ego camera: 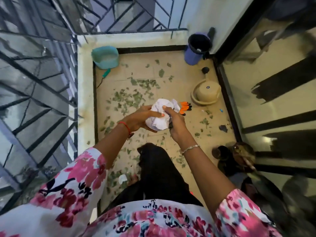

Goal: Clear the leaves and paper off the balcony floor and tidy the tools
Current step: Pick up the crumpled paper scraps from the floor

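Wide view down onto the balcony floor (184, 79), and the biggest job is untouched: leaves (136, 98) lie scattered from the centre out to six o'clock, thickest just past the hands.

Up at one o'clock stands the purple bin (192, 56), black liner open, tucked into the corner by the wall; by my reading that is where the rubbish goes. At eleven o'clock a teal bucket (109, 65) sits against the ledge, and at three o'clock a beige basin (207, 92) rests upside down on the tiles.

Dead centre is the crumpled paper (159, 117), off the floor and held at waist height. Both hands are together on it: the left hand (142, 119) cups it from nine o'clock with the thumb across the front, the right hand (176, 124) presses in from three o'clock, fingers curled over the top. Squeezed from both sides like that, it looks to be packed tight into a ball so that nothing drops. Something dark shows under the right palm; I cannot tell what.

Orange and black gloves (184, 106) lie on the floor just beyond the paper. A teal-handled tool (106, 73) lies below the bucket, and one small paper scrap (122, 179) waits at seven o'clock.
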